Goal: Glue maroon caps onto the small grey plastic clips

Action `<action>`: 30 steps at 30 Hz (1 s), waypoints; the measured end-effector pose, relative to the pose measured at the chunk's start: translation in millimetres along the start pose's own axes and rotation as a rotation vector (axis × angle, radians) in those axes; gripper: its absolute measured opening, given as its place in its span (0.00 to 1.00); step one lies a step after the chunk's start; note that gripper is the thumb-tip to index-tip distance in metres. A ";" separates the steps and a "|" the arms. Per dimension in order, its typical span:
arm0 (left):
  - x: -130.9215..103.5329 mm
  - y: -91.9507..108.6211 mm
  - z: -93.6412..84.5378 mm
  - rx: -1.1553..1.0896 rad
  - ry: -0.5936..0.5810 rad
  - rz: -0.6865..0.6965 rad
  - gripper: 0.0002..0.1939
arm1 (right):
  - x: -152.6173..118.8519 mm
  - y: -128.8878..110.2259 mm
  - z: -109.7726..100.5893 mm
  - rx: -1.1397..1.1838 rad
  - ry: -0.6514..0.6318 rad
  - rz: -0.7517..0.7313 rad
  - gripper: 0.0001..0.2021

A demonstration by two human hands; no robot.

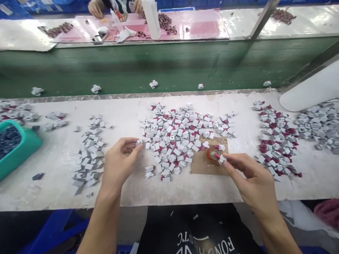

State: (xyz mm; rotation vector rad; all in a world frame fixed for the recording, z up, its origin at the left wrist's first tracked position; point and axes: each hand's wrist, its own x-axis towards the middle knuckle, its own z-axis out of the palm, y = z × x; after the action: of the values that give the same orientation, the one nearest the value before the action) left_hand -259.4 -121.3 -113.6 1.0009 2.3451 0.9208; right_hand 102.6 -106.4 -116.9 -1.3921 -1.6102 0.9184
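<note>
My left hand [120,158] pinches a small grey-white plastic part [138,142] between thumb and fingertips, at the left edge of the middle pile. In my right hand [250,176], thumb and forefinger are closed on a grey-white part with a dark red end [221,159]. That red end is at a small round dish with a red rim [212,154], which rests on a brown cardboard piece [202,168]. Beside both hands lies a large pile of grey-white and dark red parts [172,132]. Plain grey parts [90,155] form a column left of my left hand.
A teal tray [29,143] of dark pieces stands at the left. More grey and red parts [277,141] lie at the right, near a white cylinder [309,86]. Several parts sit on the green strip [174,67]. Across it, a person's hands [95,8] are at another bench.
</note>
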 end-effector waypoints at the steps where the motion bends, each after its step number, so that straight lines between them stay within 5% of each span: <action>1: -0.3 -1.0 1.9 -0.051 0.009 -0.015 0.22 | 0.3 -0.5 1.0 -0.007 0.004 -0.004 0.06; 8: -1.2 -14.8 9.9 -0.290 -0.024 -0.059 0.23 | 1.3 0.9 6.4 -0.025 0.006 -0.030 0.07; 13: -13.0 -5.1 0.8 -0.372 -0.112 -0.106 0.22 | 3.0 -3.6 6.2 -0.018 0.003 -0.012 0.07; 17: -32.5 20.4 10.5 -0.460 -0.299 -0.033 0.22 | 6.9 -8.6 2.1 0.102 0.021 0.049 0.06; 25: -63.7 101.4 71.6 -0.760 -0.758 0.218 0.09 | 30.3 -20.6 -2.8 0.548 -0.087 0.074 0.10; 30: -66.7 112.8 84.2 -0.817 -0.889 0.186 0.09 | 35.1 -19.7 0.0 0.591 -0.041 0.085 0.06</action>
State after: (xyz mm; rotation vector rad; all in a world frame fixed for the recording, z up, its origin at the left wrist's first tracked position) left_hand -112.8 -78.5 -82.8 0.9720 1.0148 1.0597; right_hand 92.0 -74.2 -95.3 -1.0304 -1.1711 1.3461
